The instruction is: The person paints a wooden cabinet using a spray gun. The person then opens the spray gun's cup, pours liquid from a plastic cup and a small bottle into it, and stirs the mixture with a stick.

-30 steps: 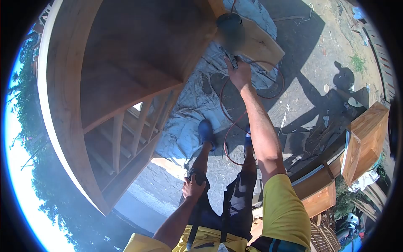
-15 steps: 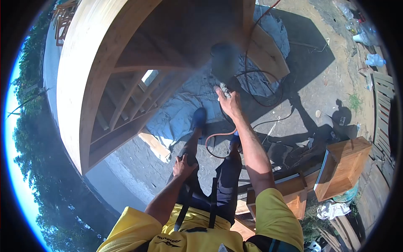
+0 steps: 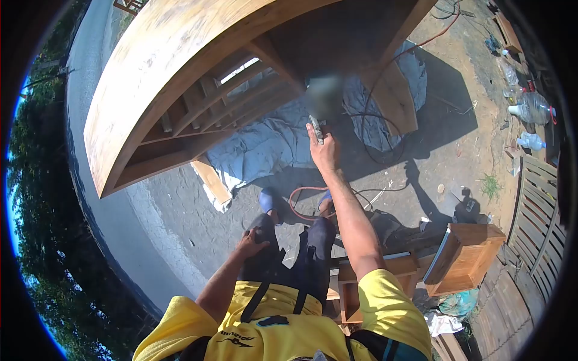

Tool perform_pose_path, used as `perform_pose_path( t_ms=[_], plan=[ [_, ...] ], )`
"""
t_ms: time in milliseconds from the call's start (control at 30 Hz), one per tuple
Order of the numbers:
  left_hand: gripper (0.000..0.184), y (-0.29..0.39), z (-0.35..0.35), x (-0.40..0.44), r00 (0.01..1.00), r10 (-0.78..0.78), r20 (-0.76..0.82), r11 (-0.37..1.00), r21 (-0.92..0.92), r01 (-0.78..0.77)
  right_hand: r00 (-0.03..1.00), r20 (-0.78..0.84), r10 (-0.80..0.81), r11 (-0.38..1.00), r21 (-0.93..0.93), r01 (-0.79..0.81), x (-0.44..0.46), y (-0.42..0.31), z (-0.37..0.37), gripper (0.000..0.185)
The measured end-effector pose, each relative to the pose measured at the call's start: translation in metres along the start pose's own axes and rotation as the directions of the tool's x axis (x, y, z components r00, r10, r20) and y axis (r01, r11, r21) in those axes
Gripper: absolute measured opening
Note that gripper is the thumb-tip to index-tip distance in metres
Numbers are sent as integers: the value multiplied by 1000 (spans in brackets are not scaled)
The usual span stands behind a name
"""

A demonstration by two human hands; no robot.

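In front of me, my right hand [image 3: 325, 153] is wrapped round the handle of a spray gun [image 3: 317, 128]. The gun's upper part is a grey-green blur, so its cup and nozzle do not show clearly. It points into the shaded underside of a large wooden furniture piece [image 3: 150, 69] with a curved edge and slatted compartments. My left hand [image 3: 250, 243] rests on my left thigh, fingers spread, holding nothing. A reddish hose [image 3: 295, 195] loops on the ground by my feet.
Pale sheeting [image 3: 259, 147] lies under the furniture, with a wooden board [image 3: 394, 102] on it. Wooden drawers [image 3: 466, 259] stand at lower right, near a slatted panel [image 3: 536, 210]. Plastic bottles [image 3: 531, 141] lie along the right edge. A road [image 3: 99, 150] runs at left.
My view has shifted, so the furniture sits higher and the drawers lower left. The spray gun stays in my right hand under the furniture. My left hand remains on my leg.
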State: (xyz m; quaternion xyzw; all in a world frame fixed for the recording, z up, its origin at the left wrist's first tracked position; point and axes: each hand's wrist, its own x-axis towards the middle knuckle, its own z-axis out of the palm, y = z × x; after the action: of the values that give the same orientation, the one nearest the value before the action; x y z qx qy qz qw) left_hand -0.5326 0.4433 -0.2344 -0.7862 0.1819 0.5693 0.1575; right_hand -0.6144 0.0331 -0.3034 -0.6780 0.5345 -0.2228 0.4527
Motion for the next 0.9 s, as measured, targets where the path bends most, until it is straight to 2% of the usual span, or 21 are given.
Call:
perform_pose_path(
  t_ms=[33, 100, 133, 200, 233, 300, 333, 467, 533, 633, 700, 767, 900],
  plan=[
    [104, -12, 9, 4, 1000, 5, 3, 1000, -8, -5, 1000, 3, -5, 1000, -8, 5, -1, -3, 12, 51],
    [106, -34, 28, 5, 993, -68, 94, 989, 134, 55, 998, 52, 43, 999, -33, -42, -12, -7, 36, 59],
    [106, -43, 35, 7, 992, -65, 109, 991, 123, 52, 997, 62, 46, 998, -49, -43, -21, -10, 47, 59],
    [106, -62, 50, 13, 985, -127, 119, 965, 243, 95, 992, 92, 82, 997, -14, -81, -38, -16, 69, 50],
    [106, -74, 57, 19, 983, -126, 136, 970, 227, 93, 991, 109, 83, 996, -32, -80, -47, -19, 78, 50],
    [104, -98, 69, 35, 997, -82, 2, 980, 185, 80, 988, 148, 37, 999, 34, -43, -64, -28, 98, 46],
    [105, -100, 62, 38, 993, -114, 24, 980, 169, 108, 986, 165, 31, 994, 101, -48, -73, -35, 109, 43],
    [108, -111, 37, 47, 988, -149, 42, 985, 93, 145, 982, 187, 17, 997, 77, -32, -103, -57, 156, 41],
    [106, -122, 34, 53, 990, -138, 28, 989, 61, 136, 984, 160, -73, 996, 56, 64, -117, -66, 182, 37],
    [103, -138, 32, 57, 993, -118, -13, 993, 29, 118, 979, 171, -110, 994, 47, 103, -137, -74, 219, 33],
    [101, -146, 30, 58, 994, -106, -35, 994, 24, 107, 976, 194, -101, 994, 51, 92, -148, -78, 240, 34],
    [99, -154, 29, 58, 994, -93, -57, 996, 4, 93, 963, 267, -42, 994, -89, 68, -159, -81, 257, 38],
    [97, -163, 22, 61, 995, -76, -60, 997, 6, 77, 959, 280, 35, 997, -82, -12, -170, -94, 267, 40]
  ],
)
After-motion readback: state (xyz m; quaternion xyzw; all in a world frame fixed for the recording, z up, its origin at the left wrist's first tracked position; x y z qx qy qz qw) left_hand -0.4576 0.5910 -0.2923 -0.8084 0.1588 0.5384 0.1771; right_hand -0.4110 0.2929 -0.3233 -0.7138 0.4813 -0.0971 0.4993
